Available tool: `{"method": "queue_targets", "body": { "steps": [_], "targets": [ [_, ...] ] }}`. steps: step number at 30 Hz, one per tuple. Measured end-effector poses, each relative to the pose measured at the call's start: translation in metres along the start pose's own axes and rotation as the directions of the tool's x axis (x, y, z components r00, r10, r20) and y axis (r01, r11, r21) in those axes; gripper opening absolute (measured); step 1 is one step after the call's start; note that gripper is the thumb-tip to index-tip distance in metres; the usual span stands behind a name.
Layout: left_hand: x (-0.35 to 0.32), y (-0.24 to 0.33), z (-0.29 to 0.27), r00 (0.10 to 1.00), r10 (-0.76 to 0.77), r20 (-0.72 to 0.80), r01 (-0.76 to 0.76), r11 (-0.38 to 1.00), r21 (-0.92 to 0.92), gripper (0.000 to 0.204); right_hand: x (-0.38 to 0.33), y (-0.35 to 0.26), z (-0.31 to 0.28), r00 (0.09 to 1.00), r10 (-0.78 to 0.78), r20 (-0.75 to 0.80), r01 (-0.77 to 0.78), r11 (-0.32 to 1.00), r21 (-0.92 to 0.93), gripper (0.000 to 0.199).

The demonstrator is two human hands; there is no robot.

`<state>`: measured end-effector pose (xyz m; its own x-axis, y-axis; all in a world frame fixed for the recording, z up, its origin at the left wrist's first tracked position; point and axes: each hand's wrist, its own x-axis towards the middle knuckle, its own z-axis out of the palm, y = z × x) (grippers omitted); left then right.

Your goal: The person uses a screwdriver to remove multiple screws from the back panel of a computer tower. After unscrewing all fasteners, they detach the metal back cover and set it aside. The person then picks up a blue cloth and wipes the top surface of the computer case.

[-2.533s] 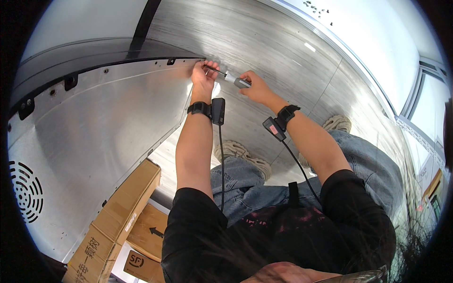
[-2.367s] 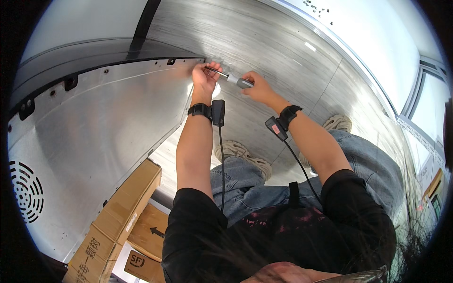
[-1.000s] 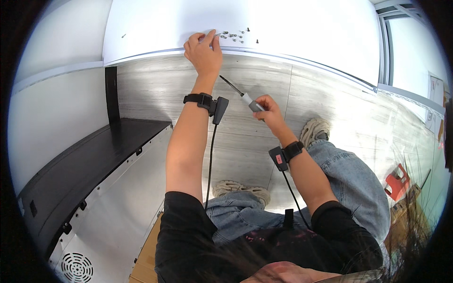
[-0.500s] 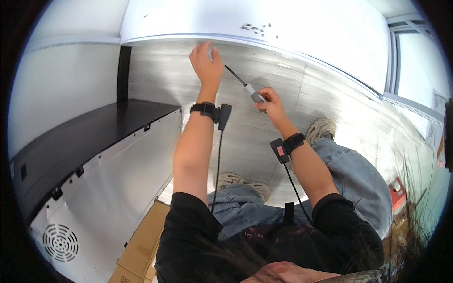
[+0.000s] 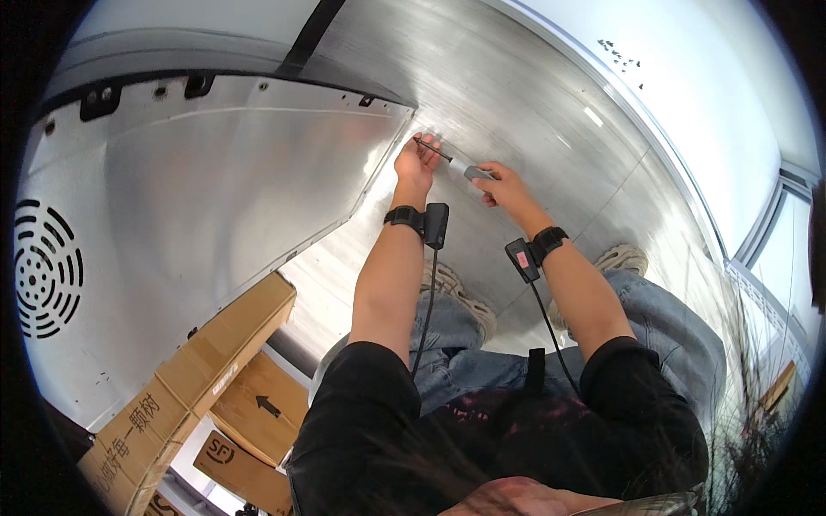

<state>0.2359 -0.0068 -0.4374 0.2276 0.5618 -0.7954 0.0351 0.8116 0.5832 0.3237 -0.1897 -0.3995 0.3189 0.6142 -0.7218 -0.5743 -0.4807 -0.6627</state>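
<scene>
My right hand is closed around the grey handle of a screwdriver. Its thin dark shaft points up and left, and the tip reaches the fingers of my left hand. That left hand is turned palm up, its fingers curled about the tip; whatever small thing they may pinch there is too small to make out. Just to its left is the corner of a large silver metal panel with dark cutouts along its upper edge and a round slotted vent.
Several small dark pieces of hardware lie on the white surface at upper right. Cardboard boxes stand below the panel at left. Grey plank flooring stretches beyond my hands; cables hang from both wrist straps.
My view has swung left, toward the metal panel. My left hand has turned palm up and come to the screwdriver's tip, which stood apart from it before. The right hand keeps its grip.
</scene>
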Motion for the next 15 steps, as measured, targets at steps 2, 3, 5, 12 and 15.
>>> {"method": "queue_targets", "body": {
  "steps": [2,3,5,12,15],
  "targets": [
    [0.000,0.001,-0.018,1.000,-0.008,-0.005,0.008,1.000,-0.021,0.025,-0.003,0.004,0.011,0.999,0.045,0.001,-0.045,0.999,-0.025,0.038],
    [0.002,0.002,-0.024,1.000,-0.012,-0.010,0.012,0.999,-0.033,0.025,-0.004,0.006,0.015,0.997,0.075,0.018,-0.075,0.997,-0.011,0.040],
    [0.007,0.004,-0.032,1.000,-0.024,-0.015,0.024,0.998,-0.054,0.024,-0.005,0.011,0.020,0.990,0.133,0.047,-0.134,0.991,0.019,0.043],
    [0.028,0.007,-0.041,0.996,-0.069,-0.050,0.065,0.995,-0.071,0.020,0.005,0.035,0.021,0.993,0.071,0.098,-0.078,0.995,0.068,0.043],
    [0.028,0.008,-0.037,0.996,-0.058,-0.066,0.056,0.998,-0.036,0.019,0.010,0.041,0.020,0.996,-0.025,0.082,0.023,1.000,0.021,0.028]
  ]
}}
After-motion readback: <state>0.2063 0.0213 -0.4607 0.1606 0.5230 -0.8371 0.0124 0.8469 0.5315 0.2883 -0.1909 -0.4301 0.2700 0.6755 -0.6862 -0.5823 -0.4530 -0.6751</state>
